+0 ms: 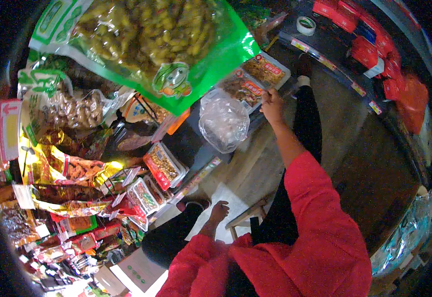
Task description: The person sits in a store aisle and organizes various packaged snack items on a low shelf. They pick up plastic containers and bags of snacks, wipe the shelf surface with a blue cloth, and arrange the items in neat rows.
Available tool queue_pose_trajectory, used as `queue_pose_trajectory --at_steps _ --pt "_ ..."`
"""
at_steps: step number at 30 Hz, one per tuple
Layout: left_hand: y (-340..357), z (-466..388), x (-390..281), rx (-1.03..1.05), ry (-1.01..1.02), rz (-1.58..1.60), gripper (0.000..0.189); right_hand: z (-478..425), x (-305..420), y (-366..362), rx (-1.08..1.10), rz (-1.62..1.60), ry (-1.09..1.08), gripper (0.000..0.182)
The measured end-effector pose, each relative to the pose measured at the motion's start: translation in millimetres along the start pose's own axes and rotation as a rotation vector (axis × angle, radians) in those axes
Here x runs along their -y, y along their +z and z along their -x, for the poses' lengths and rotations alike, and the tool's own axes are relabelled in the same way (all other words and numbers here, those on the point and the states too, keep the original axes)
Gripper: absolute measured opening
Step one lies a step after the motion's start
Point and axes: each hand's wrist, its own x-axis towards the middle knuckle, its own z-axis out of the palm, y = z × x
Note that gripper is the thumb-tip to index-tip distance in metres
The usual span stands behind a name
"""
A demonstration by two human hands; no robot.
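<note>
My right hand point(272, 107) is at the near right edge of a clear-topped food tray point(241, 89) with an orange-red label. Its fingers are curled against that edge, but whether they grip it is unclear. A similar tray point(269, 70) lies just beyond. Beside the first tray sits a crumpled clear plastic bag point(224, 124) with whitish contents that I cannot make out. Low down near my knee, my left hand point(219, 211) holds nothing, its fingers loosely bent and slightly apart.
A large green-edged bag of pickled vegetables point(156, 41) hangs close at upper left. Packaged foods point(163, 165) fill the left shelf. Across the wood-look floor point(364, 156), another shelf carries red boxes point(368, 52) and a tape roll point(306, 25). A wooden stool point(246, 218) stands between my legs.
</note>
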Motion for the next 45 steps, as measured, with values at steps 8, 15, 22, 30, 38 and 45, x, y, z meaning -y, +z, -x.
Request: queue_pose_trajectory --at_steps 8,15,22,30,38,45 --pt "-66 -7 27 -0.070 0.269 0.277 0.025 8 60 -48 0.172 -0.699 0.934 0.029" --pt "-95 4 -60 -0.348 0.395 0.798 0.037 107 22 -67 1.277 -0.200 0.681 0.012" --pt "-120 7 -76 -0.407 0.405 1.234 0.043 140 188 -10 0.985 -0.016 -0.420 0.025" --pt "-149 -3 -88 -0.761 0.390 0.833 0.066 140 191 82 0.790 0.793 -0.779 0.027" --pt "-166 14 -129 -0.502 0.471 0.921 0.080 122 199 84 1.009 0.695 -0.591 0.026" --pt "-183 27 -134 -0.422 0.427 0.860 0.089 120 260 110 0.946 -0.184 -0.101 0.036"
